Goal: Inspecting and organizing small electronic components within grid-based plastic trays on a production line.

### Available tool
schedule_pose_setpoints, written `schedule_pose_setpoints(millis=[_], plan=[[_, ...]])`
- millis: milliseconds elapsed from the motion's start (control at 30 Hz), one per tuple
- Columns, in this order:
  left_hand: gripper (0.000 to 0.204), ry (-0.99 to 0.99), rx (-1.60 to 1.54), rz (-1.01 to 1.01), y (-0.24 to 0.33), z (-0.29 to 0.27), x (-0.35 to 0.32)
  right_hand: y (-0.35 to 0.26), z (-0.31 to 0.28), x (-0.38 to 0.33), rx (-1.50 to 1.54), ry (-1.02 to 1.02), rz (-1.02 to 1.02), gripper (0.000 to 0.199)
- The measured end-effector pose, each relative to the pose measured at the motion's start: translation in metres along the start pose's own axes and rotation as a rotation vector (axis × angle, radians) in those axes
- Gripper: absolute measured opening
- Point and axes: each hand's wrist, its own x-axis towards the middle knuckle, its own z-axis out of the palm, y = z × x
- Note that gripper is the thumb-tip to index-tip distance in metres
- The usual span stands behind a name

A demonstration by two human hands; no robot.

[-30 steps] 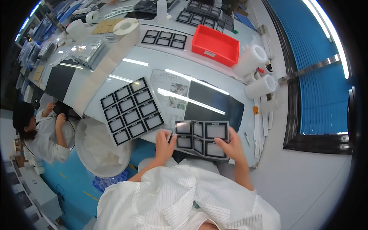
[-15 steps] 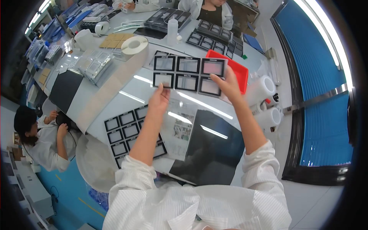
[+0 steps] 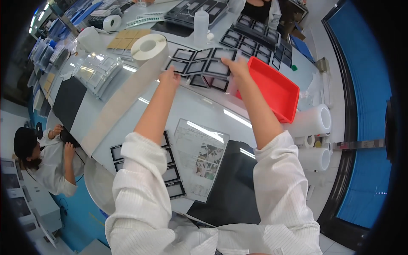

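Observation:
Both hands hold a sheet of six clear panels with black frames (image 3: 196,66), tilted and slightly bent above the far part of the table. My left hand (image 3: 170,77) pinches its near left corner. At its right end, my right hand (image 3: 236,68) grips the edge with thumb and fingers. Under the held sheet, more black-framed panels (image 3: 199,80) show in part. Right beside my right hand stands a red plastic tray (image 3: 287,117). Another sheet of black-framed panels (image 3: 171,173) lies near my left forearm, which partly hides it.
A printed sheet (image 3: 191,170) and a black mat (image 3: 231,187) lie on the near table. A roll of pale strip (image 3: 148,47) unwinds leftward. Beyond are a white bottle (image 3: 201,27) and stacked framed panels (image 3: 250,44). White rolls (image 3: 312,119) stand right. A seated person (image 3: 51,157) works left.
Both hands have carried the framed sheet farther away over other panels, and it has gone from facing me to tilted and bent. My view has shifted, showing more of the red tray.

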Motion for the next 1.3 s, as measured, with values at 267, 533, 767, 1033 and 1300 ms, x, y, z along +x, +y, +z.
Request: schedule_pose_setpoints(millis=[267,533,767,1033,1300], plan=[[0.061,-0.318,-0.438,-0.568,-0.071,0.036,-0.149,-0.065,-0.011,-0.034,0.039,-0.138,-0.191,0.041],[0.036,-0.228,-0.019,0.052,-0.053,0.035,0.026,0.034,-0.041,0.025,-0.478,0.18,-0.232,0.059],[0.044,0.062,0.388,0.145,-0.081,0.025,0.028,0.087,-0.026,0.04,-0.673,0.311,0.005,0.062],[0.04,-0.046,0.572,0.075,-0.094,0.002,-0.072,0.123,-0.033,0.006,-0.961,0.188,-0.477,0.066],[0.031,-0.394,1.266,0.865,-0.088,-0.21,-0.324,0.171,-0.064,-0.292,-0.122,-0.392,0.074,0.029]])
